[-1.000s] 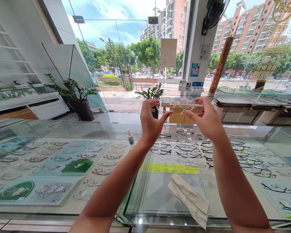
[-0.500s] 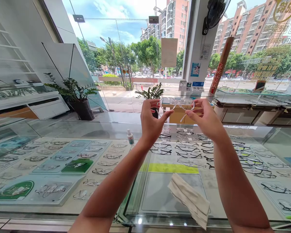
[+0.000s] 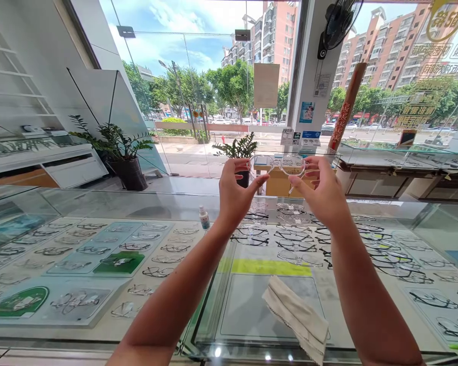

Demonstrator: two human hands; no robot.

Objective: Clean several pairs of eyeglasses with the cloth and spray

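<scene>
A pair of clear-framed eyeglasses [image 3: 292, 174] is held up at arm's length above the far edge of the glass counter. My left hand [image 3: 236, 190] pinches its left side between thumb and fingers. On the other side, my right hand [image 3: 320, 189] grips the right rim and temple the same way. Both lenses face the window, and the background shows through them. Below my forearms a beige cleaning cloth [image 3: 295, 315] lies crumpled on the counter top. A small white spray bottle [image 3: 204, 218] stands left of my left wrist.
The glass display counter [image 3: 168, 333] holds many rows of eyeglasses under its top. Beyond it are a potted plant [image 3: 125, 152], another plant [image 3: 236, 147], and further showcases [image 3: 397, 157] by the window. A black fan [image 3: 338, 25] hangs on the pillar.
The eyeglasses have turned slightly, so the right lens now looks rounder and more level. Both hands keep their hold and have shifted slightly left; the view has moved a little.
</scene>
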